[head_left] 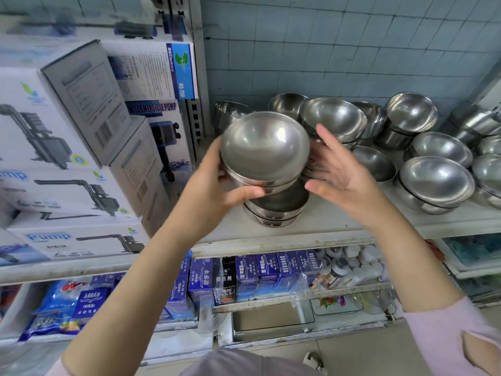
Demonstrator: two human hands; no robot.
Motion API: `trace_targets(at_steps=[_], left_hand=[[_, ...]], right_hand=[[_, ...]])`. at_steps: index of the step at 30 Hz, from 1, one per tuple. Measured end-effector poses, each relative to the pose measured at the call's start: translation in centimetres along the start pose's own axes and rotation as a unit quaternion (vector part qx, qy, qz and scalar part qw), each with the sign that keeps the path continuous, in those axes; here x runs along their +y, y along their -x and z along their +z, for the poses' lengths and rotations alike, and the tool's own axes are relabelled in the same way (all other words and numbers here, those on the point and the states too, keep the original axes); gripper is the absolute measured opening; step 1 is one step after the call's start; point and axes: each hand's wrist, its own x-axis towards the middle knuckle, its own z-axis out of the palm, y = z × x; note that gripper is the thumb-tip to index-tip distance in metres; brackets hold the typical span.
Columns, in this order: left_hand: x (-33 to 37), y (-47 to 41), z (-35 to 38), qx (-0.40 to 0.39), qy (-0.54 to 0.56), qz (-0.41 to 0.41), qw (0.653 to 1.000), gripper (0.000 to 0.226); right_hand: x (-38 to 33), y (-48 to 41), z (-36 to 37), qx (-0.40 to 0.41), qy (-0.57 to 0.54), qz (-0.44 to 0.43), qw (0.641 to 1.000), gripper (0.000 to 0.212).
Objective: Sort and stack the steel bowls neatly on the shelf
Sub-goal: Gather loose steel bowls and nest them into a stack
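At the left of the frame pump boxes [67,147] are piled on their own shelf, well apart from the work; just right of them, in the middle of the frame, the left hand [217,185] grips a small nest of steel bowls [264,150], thumb curled over the near rim and fingers behind the far side, the nest tilted toward the camera and held above a short stack [276,210] that sits on the front edge of the shelf [339,226]; whether the held nest touches that stack cannot be told, since the nest hides the join; the right hand [341,172] is spread, fingers apart, palm turned toward the held bowls and just beside their right rim, gripping nothing; to the right, loose bowls and low piles [436,180] of differing sizes crowd the shelf back to the tiled wall [352,50], so the sorting looks only partly done; the step in hand appears to be seating the held nest onto the front stack; the next move likely calls for levelling the nest, centring it over the stack with the right hand steadying the rim, and lowering it gently so it settles square.
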Motion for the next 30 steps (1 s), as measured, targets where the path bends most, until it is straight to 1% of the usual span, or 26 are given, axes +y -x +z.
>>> trace_targets(at_steps=[2, 6, 7, 10, 12, 14, 16, 19, 22, 23, 27, 30], left_hand=[[0.0, -0.5, 1.3, -0.023, 0.0, -0.006, 1.0, 0.096], [-1.2, -0.7, 3.1, -0.028, -0.016, -0.005, 0.999, 0.087], [-1.8, -0.6, 3.4, -0.027, -0.035, -0.008, 0.999, 0.089], [-3.0, -0.1, 3.9, -0.037, -0.103, -0.053, 0.993, 0.112], [-3.3, 0.0, 4.1, -0.04, -0.11, -0.058, 0.991, 0.118], [-3.5, -0.1, 4.1, -0.039, -0.103, -0.063, 0.992, 0.117], [-3.9, -0.2, 4.0, -0.042, -0.088, -0.064, 0.993, 0.111], [-4.6, -0.4, 3.9, -0.05, -0.057, -0.043, 0.996, 0.103], [-3.7, -0.2, 4.0, -0.057, -0.02, -0.028, 0.998, 0.085], [-3.4, -0.2, 4.0, -0.056, -0.014, -0.022, 0.998, 0.082], [-3.6, -0.1, 4.1, -0.056, 0.002, -0.021, 0.998, 0.088], [-4.1, 0.0, 4.2, -0.058, -0.003, -0.029, 0.998, 0.103]], right_hand=[[-0.3, -0.6, -0.5, -0.004, -0.003, 0.008, 1.0, 0.099], [0.9, -0.3, -1.2, 0.037, 0.019, 0.036, 0.998, 0.091], [1.3, -0.1, -1.0, 0.04, 0.019, 0.046, 0.998, 0.09], [2.7, 0.6, -0.3, 0.042, 0.008, 0.068, 0.997, 0.089], [3.4, 0.7, 0.0, 0.049, -0.005, 0.07, 0.996, 0.087], [3.6, 0.6, 0.0, 0.055, -0.014, 0.069, 0.996, 0.086], [3.6, 0.5, 0.1, 0.056, -0.02, 0.068, 0.996, 0.084], [3.8, 0.4, 0.1, 0.056, -0.023, 0.061, 0.996, 0.081], [4.0, 0.4, 0.2, 0.058, -0.037, 0.06, 0.996, 0.082], [4.1, 0.5, 0.2, 0.061, -0.041, 0.06, 0.996, 0.083], [4.3, 0.6, 0.3, 0.068, -0.048, 0.062, 0.995, 0.086], [4.3, 0.5, 0.3, 0.071, -0.056, 0.065, 0.994, 0.083]])
